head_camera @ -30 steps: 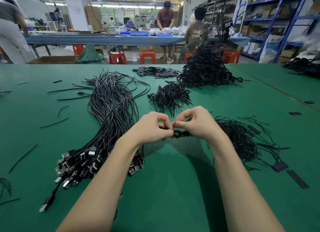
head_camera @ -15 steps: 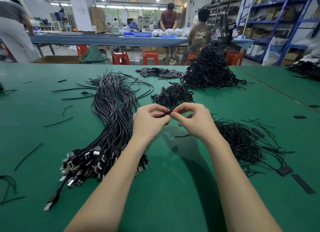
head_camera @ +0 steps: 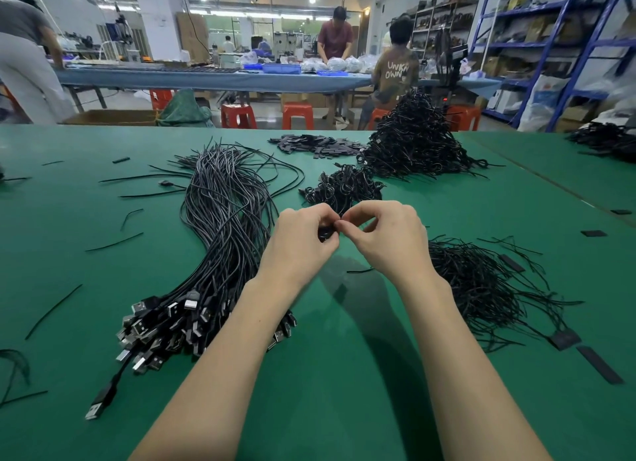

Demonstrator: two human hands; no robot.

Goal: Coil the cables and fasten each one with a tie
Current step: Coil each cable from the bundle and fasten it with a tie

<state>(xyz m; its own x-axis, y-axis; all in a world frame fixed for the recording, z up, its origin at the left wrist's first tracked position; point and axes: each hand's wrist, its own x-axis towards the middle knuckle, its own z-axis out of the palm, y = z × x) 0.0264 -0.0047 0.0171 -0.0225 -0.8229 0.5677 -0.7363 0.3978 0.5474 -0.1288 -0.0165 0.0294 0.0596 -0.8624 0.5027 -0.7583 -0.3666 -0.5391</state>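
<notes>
Blue shelving point(head_camera: 550, 44), orange stools point(head_camera: 297, 115), ceiling striplights point(head_camera: 261, 13)

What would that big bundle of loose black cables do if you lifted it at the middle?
The bundle of uncoiled cables would probably sag and droop, since its strands already curve and splay. The plug ends look heavier, so they would likely dangle, and some strands might slip out.

Table top point(head_camera: 344, 391) plain green. Loose cable bundle point(head_camera: 223, 226) black with grey sheen; plugs point(head_camera: 155, 326) black with silver metal tips. Coiled cable heap point(head_camera: 413, 144) black. Small coil pile point(head_camera: 344, 188) black. Tie strands point(head_camera: 481, 288) black. Flat strips point(head_camera: 316, 145) dark grey-black. Stools point(head_camera: 297, 114) orange-red. Shelving frames point(head_camera: 550, 47) blue. Far bench point(head_camera: 206, 78) blue-grey, tray point(head_camera: 281, 69) bright blue. Seated person's shirt point(head_camera: 395, 75) olive-brown with white lettering.
</notes>
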